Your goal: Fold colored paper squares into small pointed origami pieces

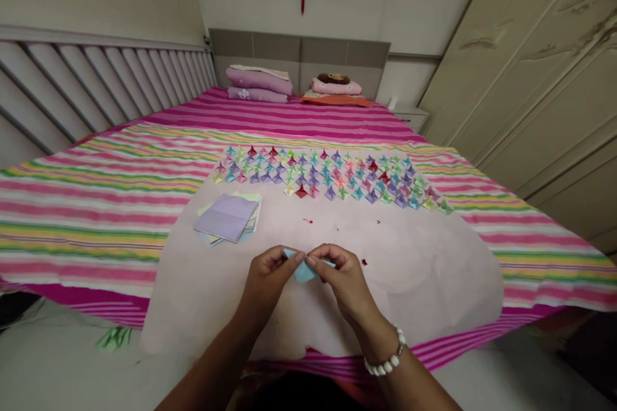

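Observation:
A small piece of folded light-blue paper (304,273) is pinched between my two hands above the pale sheet. My left hand (276,268) grips its left side between thumb and fingertips. On the other side, my right hand (339,270), with a white bead bracelet on the wrist, pinches the right part. The fingertips of both hands nearly meet at the paper's upper middle, so some of the folds are hidden. Left of my hands lies a loose stack of square papers (226,217), a lilac one on top.
Rows of many-coloured folded paper pieces (337,176) stand along the far part of the pale sheet (414,270). Tiny red scraps (364,262) lie near my right hand. Striped bedding (87,205) surrounds the sheet; green paper (114,338) lies on the floor.

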{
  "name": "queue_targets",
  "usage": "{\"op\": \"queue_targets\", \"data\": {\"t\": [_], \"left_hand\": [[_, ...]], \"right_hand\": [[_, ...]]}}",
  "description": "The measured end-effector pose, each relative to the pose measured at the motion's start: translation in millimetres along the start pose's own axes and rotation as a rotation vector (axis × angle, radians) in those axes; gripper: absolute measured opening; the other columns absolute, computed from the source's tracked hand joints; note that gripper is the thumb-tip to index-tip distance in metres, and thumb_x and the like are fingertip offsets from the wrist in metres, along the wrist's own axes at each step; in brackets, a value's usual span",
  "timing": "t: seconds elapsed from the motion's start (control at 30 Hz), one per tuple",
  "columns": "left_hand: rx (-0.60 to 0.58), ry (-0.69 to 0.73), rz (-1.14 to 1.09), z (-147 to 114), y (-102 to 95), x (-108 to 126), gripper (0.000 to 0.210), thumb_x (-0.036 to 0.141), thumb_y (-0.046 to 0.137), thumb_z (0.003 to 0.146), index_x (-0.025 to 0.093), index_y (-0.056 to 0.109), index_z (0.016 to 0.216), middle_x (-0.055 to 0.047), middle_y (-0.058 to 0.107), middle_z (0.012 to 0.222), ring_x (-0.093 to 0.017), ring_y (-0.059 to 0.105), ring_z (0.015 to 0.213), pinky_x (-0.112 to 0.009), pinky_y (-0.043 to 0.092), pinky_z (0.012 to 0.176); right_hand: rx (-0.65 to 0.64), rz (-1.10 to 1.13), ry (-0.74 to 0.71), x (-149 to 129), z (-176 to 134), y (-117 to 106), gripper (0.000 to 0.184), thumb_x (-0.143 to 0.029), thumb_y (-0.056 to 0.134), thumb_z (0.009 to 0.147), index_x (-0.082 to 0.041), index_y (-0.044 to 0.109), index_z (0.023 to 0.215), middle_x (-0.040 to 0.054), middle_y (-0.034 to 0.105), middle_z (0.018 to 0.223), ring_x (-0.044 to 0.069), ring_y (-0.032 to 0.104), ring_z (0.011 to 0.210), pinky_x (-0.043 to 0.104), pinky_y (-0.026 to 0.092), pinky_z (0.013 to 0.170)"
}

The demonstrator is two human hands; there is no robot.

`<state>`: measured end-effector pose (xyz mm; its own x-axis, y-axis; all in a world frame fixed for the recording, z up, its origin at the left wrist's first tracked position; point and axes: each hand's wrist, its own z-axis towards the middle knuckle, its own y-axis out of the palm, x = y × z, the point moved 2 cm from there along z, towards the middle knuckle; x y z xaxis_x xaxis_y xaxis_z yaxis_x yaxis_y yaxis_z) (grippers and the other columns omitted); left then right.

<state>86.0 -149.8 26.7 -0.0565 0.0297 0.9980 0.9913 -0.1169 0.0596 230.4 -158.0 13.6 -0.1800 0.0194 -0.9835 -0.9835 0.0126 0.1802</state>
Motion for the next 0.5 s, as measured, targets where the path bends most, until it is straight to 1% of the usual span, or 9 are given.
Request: {"op": "queue_targets", "data": {"t": [0.13,0.2,0.27,0.33,0.4,0.43,0.5], "left_hand": [[0.003,0.029,-0.001,-0.9,0.3,-0.2,0.028,0.042,0.065,0.078,0.017,0.069,0.067,0.003,0.058,0.058,-0.011,0.050,0.057,-0.023,0.040,0.057],[0.016,0.023,-0.014,-0.3,0.7,0.0,0.032,0.046,0.060,0.081,0.017,0.070,0.072,0.003,0.057,0.056,-0.012,0.050,0.057,-0.023,0.041,0.059],[0.034,-0.003,-0.050,0.8,1.7,0.4,0.034,0.048,0.058,0.083,0.017,0.072,0.077,0.003,0.055,0.054,-0.012,0.051,0.057,-0.024,0.042,0.061],[0.014,-0.036,-0.102,1.6,4.3,-0.4,0.030,0.045,0.064,0.078,0.018,0.072,0.085,0.003,0.058,0.058,-0.012,0.053,0.061,-0.024,0.044,0.064],[-0.037,-0.068,-0.162,1.8,8.1,-3.6,0.029,0.040,0.074,0.070,0.018,0.072,0.089,0.001,0.064,0.068,-0.013,0.056,0.068,-0.024,0.045,0.069],[-0.055,-0.091,-0.194,1.6,9.8,-6.4,0.030,0.037,0.077,0.066,0.017,0.072,0.088,0.000,0.066,0.072,-0.013,0.057,0.071,-0.024,0.045,0.070],[-0.043,-0.164,-0.265,1.1,12.0,-13.4,0.028,0.037,0.080,0.063,0.016,0.072,0.080,0.000,0.065,0.072,-0.011,0.056,0.069,-0.023,0.045,0.069]], "right_hand": [[-0.041,0.018,0.040,-1.5,-1.9,2.7,0.019,-0.035,0.077,0.066,-0.018,0.069,0.066,-0.0045,0.052,0.050,0.008,0.035,0.048,0.024,0.026,0.048],[-0.044,0.029,0.037,-2.7,-2.5,3.7,0.019,-0.034,0.077,0.066,-0.017,0.068,0.065,-0.0049,0.050,0.049,0.008,0.035,0.048,0.024,0.026,0.049],[-0.019,0.048,0.022,-2.7,-2.1,3.4,0.018,-0.033,0.077,0.066,-0.018,0.068,0.064,-0.0042,0.052,0.051,0.009,0.038,0.049,0.024,0.030,0.051],[0.042,0.079,0.011,-1.1,-1.2,1.5,0.017,-0.032,0.077,0.066,-0.018,0.068,0.064,-0.0033,0.055,0.054,0.010,0.042,0.052,0.025,0.033,0.053],[0.123,0.111,-0.001,0.9,-0.5,-1.0,0.016,-0.032,0.077,0.066,-0.018,0.068,0.065,-0.0026,0.058,0.057,0.010,0.045,0.054,0.025,0.036,0.056],[0.155,0.123,-0.009,1.7,-0.6,-1.9,0.016,-0.032,0.077,0.066,-0.018,0.069,0.066,-0.0026,0.059,0.058,0.010,0.045,0.055,0.025,0.037,0.056],[0.184,0.131,-0.024,2.2,-1.4,-2.2,0.016,-0.032,0.078,0.065,-0.018,0.069,0.067,-0.0033,0.058,0.058,0.009,0.043,0.053,0.023,0.035,0.054]]}}
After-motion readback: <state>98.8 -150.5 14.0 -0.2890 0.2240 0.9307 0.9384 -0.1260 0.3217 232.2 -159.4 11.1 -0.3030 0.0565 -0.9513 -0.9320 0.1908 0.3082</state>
